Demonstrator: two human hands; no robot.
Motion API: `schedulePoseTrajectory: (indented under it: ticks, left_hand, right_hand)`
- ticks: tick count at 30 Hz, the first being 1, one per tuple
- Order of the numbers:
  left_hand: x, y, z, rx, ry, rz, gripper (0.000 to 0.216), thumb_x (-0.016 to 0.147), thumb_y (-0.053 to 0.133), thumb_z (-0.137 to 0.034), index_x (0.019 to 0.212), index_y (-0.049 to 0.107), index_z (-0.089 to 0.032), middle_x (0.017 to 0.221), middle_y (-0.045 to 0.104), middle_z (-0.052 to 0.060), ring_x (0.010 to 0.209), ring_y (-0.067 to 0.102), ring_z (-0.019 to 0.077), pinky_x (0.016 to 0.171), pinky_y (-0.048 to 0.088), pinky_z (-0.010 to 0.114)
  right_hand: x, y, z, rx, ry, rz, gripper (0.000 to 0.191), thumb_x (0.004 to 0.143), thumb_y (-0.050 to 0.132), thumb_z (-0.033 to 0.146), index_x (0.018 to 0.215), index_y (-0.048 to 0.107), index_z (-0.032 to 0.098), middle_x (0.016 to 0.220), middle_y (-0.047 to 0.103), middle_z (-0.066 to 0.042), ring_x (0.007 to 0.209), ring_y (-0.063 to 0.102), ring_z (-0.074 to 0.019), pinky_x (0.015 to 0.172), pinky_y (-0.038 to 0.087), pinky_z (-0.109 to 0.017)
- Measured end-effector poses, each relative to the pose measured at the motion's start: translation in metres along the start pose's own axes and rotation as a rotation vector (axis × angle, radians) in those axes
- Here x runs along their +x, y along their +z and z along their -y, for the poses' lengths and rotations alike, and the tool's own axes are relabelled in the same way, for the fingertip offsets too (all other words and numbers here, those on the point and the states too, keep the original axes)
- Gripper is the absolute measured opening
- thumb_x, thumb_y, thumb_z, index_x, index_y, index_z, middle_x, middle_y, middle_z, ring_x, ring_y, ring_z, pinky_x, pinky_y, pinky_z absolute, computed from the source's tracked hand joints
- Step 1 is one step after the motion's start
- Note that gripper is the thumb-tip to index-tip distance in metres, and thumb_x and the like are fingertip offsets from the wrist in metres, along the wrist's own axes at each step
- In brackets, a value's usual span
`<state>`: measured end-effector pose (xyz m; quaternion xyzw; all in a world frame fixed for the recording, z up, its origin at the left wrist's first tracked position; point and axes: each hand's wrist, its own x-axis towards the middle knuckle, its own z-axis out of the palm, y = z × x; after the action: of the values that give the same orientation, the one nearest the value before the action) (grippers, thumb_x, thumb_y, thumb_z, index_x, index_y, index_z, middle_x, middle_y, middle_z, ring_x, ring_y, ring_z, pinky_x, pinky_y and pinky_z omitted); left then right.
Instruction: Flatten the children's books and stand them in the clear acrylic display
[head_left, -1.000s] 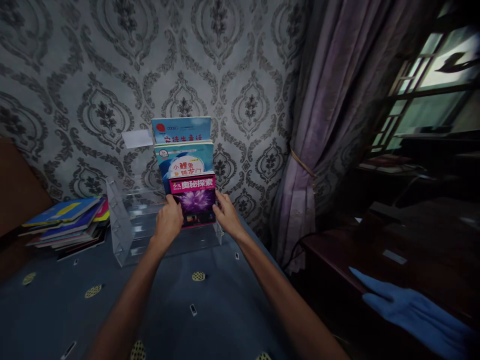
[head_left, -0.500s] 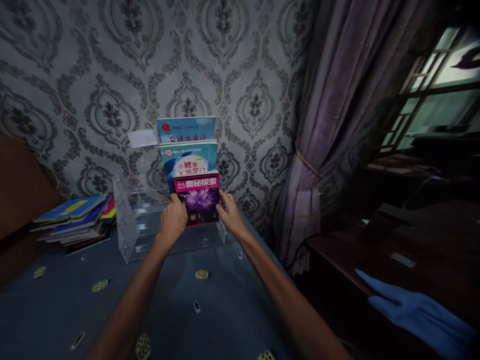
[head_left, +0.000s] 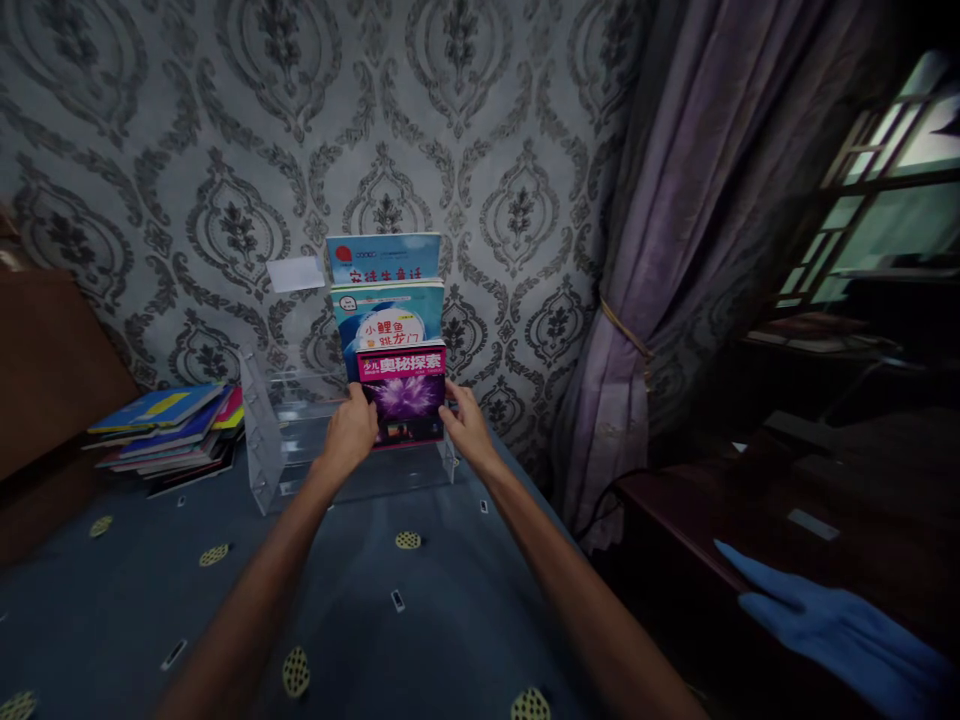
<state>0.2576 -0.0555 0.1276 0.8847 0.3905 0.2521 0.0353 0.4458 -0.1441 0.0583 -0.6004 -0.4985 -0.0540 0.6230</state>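
Between my hands stands a small book with a purple and magenta cover [head_left: 405,395], in front of two taller books. My left hand [head_left: 352,425] grips its left edge, thumb on the cover. On the opposite edge, my right hand [head_left: 466,420] closes with fingers behind and thumb in front. A light-blue book with a white oval [head_left: 386,310] rises behind it, and a blue book with red lettering [head_left: 384,257] is farthest back. All three stand upright at the right part of a clear acrylic tiered rack [head_left: 262,440]; the purple book hides part of the rack.
A stack of books and magazines [head_left: 169,430] lies left of the rack, beside a brown cardboard box [head_left: 56,370]. Patterned wallpaper is behind, with a white paper slip [head_left: 295,273] against it. A tied purple curtain [head_left: 607,400] hangs right. A blue glove [head_left: 832,620] lies on dark furniture.
The view has shifted slightly, so the rack and books appear a little farther right. Both hands keep their hold on the purple book, which looks nearly unmoved against the rack.
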Motion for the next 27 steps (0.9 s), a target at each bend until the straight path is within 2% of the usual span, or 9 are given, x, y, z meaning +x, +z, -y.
schedulePoseTrajectory:
  ticks: [6,14,19,22,24,26,27]
  left_hand:
    - [0.003,-0.005,0.013,-0.116,0.070,-0.001,0.019,0.103,0.039,-0.025,0.117,0.046,-0.014,0.106,0.072,0.019,0.103,0.071,0.0321,0.085,0.052,0.038]
    - [-0.001,-0.005,0.014,-0.210,0.105,-0.010,0.024,0.103,0.036,-0.026,0.119,0.046,-0.013,0.109,0.071,0.020,0.106,0.069,0.0322,0.091,0.051,0.041]
    - [-0.001,-0.008,0.012,-0.217,0.093,0.000,0.024,0.103,0.037,-0.025,0.119,0.046,-0.011,0.107,0.070,0.020,0.105,0.070,0.0320,0.092,0.051,0.041]
    - [-0.003,-0.013,0.011,-0.215,0.086,0.020,0.025,0.101,0.039,-0.024,0.122,0.045,-0.011,0.111,0.069,0.019,0.108,0.068,0.0313,0.093,0.051,0.042]
    - [-0.015,-0.017,0.010,-0.200,0.112,-0.044,0.030,0.099,0.044,-0.022,0.127,0.044,-0.010,0.122,0.064,0.020,0.117,0.063,0.0313,0.098,0.049,0.043]
    - [-0.041,-0.018,0.007,-0.195,0.147,-0.120,0.032,0.097,0.046,-0.019,0.128,0.046,-0.011,0.130,0.058,0.021,0.126,0.055,0.0322,0.104,0.046,0.046]
    - [-0.059,-0.017,0.004,-0.222,0.177,-0.103,0.031,0.097,0.046,-0.019,0.127,0.049,-0.012,0.131,0.057,0.021,0.128,0.053,0.0330,0.105,0.045,0.048]
  right_hand:
    - [-0.006,-0.003,0.002,0.039,0.017,0.007,0.054,0.082,0.054,0.022,0.136,0.062,0.021,0.122,0.064,-0.011,0.114,0.061,-0.0269,0.106,0.046,-0.047]
    - [-0.021,-0.010,0.005,0.069,0.090,0.048,0.052,0.081,0.053,0.021,0.132,0.065,0.020,0.120,0.069,-0.010,0.111,0.065,-0.0246,0.105,0.048,-0.044]
    - [-0.034,-0.009,0.009,0.068,0.136,-0.021,0.047,0.079,0.054,0.022,0.125,0.068,0.019,0.116,0.070,-0.010,0.107,0.066,-0.0237,0.096,0.054,-0.041]
    - [-0.049,-0.006,0.019,0.040,0.155,-0.075,0.037,0.081,0.052,0.022,0.112,0.071,0.017,0.110,0.071,-0.010,0.100,0.067,-0.0231,0.088,0.055,-0.038]
    - [-0.063,-0.002,0.027,0.009,0.154,-0.034,0.030,0.082,0.049,0.020,0.099,0.074,0.018,0.099,0.073,-0.009,0.090,0.067,-0.0219,0.082,0.054,-0.035]
    - [-0.078,0.003,0.036,-0.014,0.144,0.096,0.028,0.082,0.047,0.016,0.089,0.074,0.018,0.087,0.073,-0.006,0.082,0.066,-0.0202,0.077,0.052,-0.032]
    - [-0.085,0.006,0.040,-0.021,0.139,0.183,0.028,0.081,0.047,0.014,0.087,0.074,0.019,0.084,0.072,-0.005,0.080,0.066,-0.0194,0.076,0.051,-0.031]
